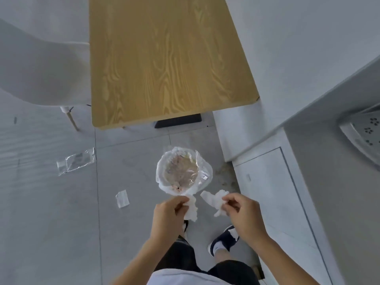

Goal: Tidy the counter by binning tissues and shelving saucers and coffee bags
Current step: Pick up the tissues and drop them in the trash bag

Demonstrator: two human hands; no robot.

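Observation:
A small round bin (164, 171) lined with a clear plastic bag stands on the grey floor in front of my feet, with scraps inside. My left hand (168, 214) is closed on a crumpled white tissue (191, 210), held just short of the bin's near rim. My right hand (244, 212) pinches a second crumpled white tissue (213, 199), a little to the right of the bin and near it. Both tissues hang above the floor.
A wooden table (164, 58) stands beyond the bin, a white chair (37, 68) to its left. A grey counter (337, 140) with a sink (364, 130) and a white cabinet door (273, 192) run along the right. Clear plastic wrappers (76, 161) lie on the floor at left.

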